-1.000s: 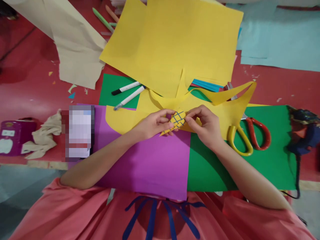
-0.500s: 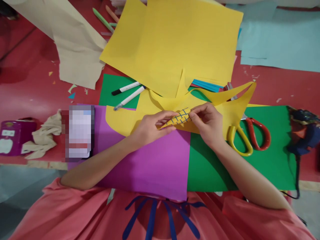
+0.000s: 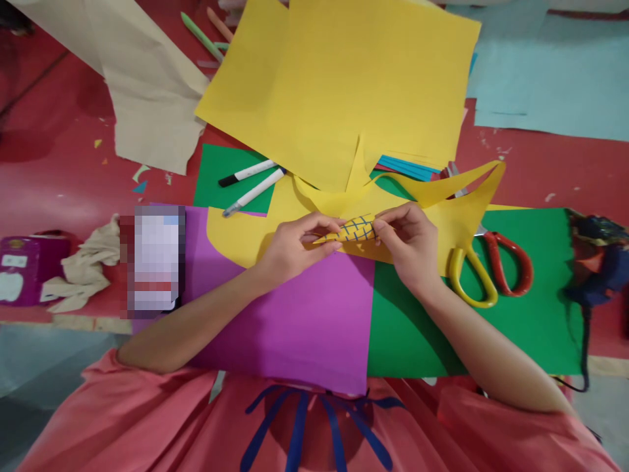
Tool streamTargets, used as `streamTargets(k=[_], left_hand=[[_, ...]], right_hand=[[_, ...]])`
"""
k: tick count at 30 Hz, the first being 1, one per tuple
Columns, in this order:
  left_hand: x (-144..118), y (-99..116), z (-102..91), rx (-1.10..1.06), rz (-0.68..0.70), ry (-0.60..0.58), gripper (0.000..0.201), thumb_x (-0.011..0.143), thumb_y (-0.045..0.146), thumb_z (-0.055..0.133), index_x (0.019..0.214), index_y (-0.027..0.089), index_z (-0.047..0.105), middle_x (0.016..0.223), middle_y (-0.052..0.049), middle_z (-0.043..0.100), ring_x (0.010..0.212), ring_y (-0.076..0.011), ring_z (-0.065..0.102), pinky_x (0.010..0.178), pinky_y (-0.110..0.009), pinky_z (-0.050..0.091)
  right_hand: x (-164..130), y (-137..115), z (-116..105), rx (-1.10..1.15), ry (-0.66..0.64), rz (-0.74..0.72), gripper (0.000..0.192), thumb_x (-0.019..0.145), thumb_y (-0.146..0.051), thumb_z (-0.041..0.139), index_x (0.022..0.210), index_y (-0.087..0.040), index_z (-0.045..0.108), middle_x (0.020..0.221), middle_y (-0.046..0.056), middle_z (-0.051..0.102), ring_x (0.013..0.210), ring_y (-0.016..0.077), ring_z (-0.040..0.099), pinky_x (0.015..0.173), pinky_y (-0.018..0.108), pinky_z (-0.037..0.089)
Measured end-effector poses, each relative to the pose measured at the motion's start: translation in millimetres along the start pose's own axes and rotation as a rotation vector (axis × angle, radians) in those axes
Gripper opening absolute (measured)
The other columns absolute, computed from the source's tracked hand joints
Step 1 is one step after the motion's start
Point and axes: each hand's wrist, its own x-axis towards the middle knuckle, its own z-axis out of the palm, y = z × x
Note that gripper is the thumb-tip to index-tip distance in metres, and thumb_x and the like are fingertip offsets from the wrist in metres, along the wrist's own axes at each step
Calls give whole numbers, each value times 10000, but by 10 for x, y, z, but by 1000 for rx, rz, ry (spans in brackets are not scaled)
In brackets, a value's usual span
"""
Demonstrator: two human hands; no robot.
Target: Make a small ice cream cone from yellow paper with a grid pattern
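Observation:
Between my two hands is a small yellow paper piece (image 3: 358, 228) with dark crossing lines drawn on it, curled into a narrow cone-like shape that points left. My left hand (image 3: 297, 246) pinches its pointed left end. The wider right end sits between the thumb and fingers of my right hand (image 3: 407, 239). Beneath them lie a cut yellow sheet (image 3: 240, 236), a purple sheet (image 3: 295, 314) and a green sheet (image 3: 535, 328). Scissors (image 3: 472, 278) with one yellow and one red handle rest just right of my right hand.
Two white markers (image 3: 253, 190) lie beyond my left hand. Large yellow sheets (image 3: 373, 78) spread at the back, light blue paper (image 3: 565, 78) at the back right. A phone (image 3: 157, 262), a crumpled beige cloth (image 3: 93, 262) and a purple box (image 3: 34, 269) are at left.
The yellow paper piece has turned to lie more level, and its lined face shows more fully. My left fingers have shifted slightly on it; the right hand is almost unmoved.

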Motion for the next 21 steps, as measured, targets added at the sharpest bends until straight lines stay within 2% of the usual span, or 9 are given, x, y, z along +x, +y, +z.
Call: streamTargets(k=[9, 15, 19, 21], left_hand=[[31, 0, 1, -120, -3, 24, 227, 772, 334, 748, 875, 172, 628, 1082, -90, 732, 1013, -210, 702, 894, -333, 570], [47, 25, -7, -95, -30, 58, 223, 774, 351, 734, 847, 171, 622, 1058, -86, 739, 984, -200, 707, 867, -318, 574], [58, 32, -16, -83, -5, 75, 197, 778, 334, 722, 832, 175, 619, 1040, -84, 741, 999, -193, 702, 868, -313, 576], [56, 35, -21, -55, 2, 86, 194, 785, 339, 714, 837, 174, 626, 1039, -87, 740, 1006, -195, 699, 868, -315, 576]], right_hand=[[-36, -31, 5, 34, -3, 20, 129, 785, -221, 697, 730, -214, 580, 721, -19, 600, 604, 106, 565, 580, 262, 494], [-48, -14, 10, 74, -32, 13, 133, 789, -241, 699, 742, -214, 578, 749, -12, 599, 639, 114, 574, 564, 256, 488], [-24, -2, -53, -8, -103, -70, 158, 816, -271, 683, 735, -220, 556, 746, -8, 576, 665, 126, 560, 590, 273, 489], [-6, -11, -99, -101, -91, -152, 164, 837, -298, 665, 759, -230, 537, 754, -2, 556, 692, 142, 554, 608, 291, 486]])
